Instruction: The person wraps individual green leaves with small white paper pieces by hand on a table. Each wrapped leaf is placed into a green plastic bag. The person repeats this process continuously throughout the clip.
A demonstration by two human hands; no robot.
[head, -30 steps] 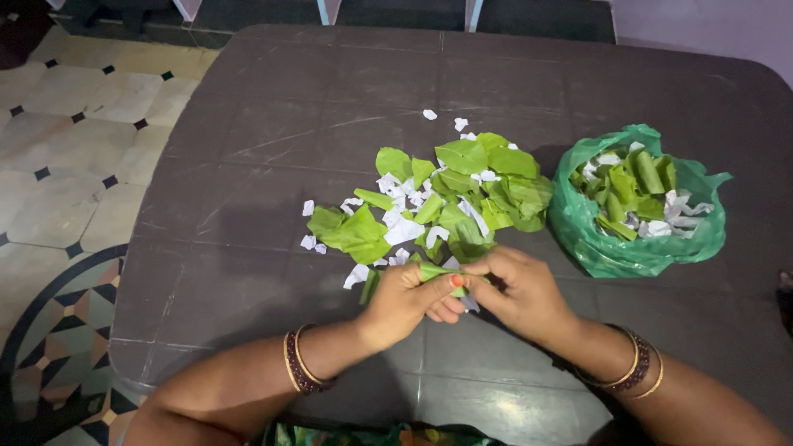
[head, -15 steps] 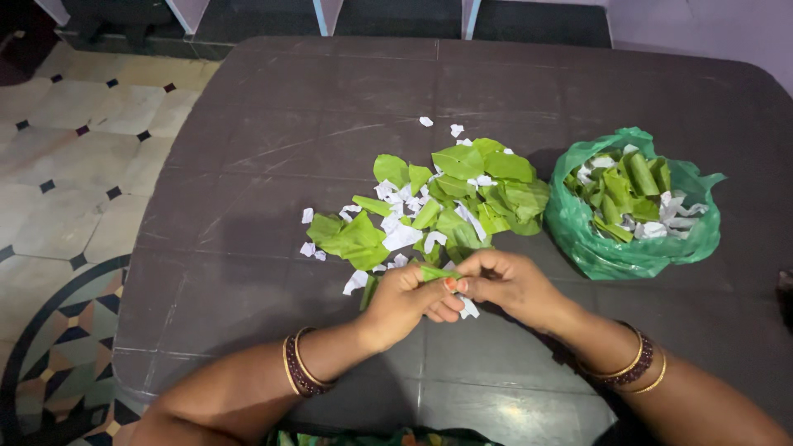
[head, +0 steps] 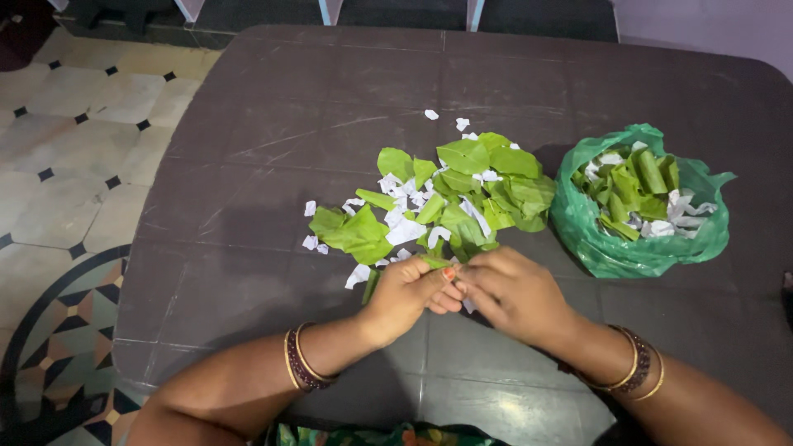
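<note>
Both my hands meet at the near middle of the dark table point(head: 248, 107). My left hand point(head: 406, 296) and my right hand point(head: 514, 293) pinch one folded green leaf point(head: 434, 263) between their fingertips; most of it is hidden by the fingers. Just beyond them lies a loose pile of green leaves point(head: 471, 186) mixed with torn white paper bits point(head: 405, 231). A thin green leaf strip point(head: 369, 286) lies under my left hand.
A green plastic bag point(head: 640, 248) at the right holds rolled leaves and white paper scraps. A few paper bits point(head: 430, 114) lie scattered farther out. Patterned tile floor point(head: 66, 165) shows on the left, chair legs beyond the far edge.
My right hand has closed in over the leaf and against my left hand, hiding more of it. The pile and the bag have not moved.
</note>
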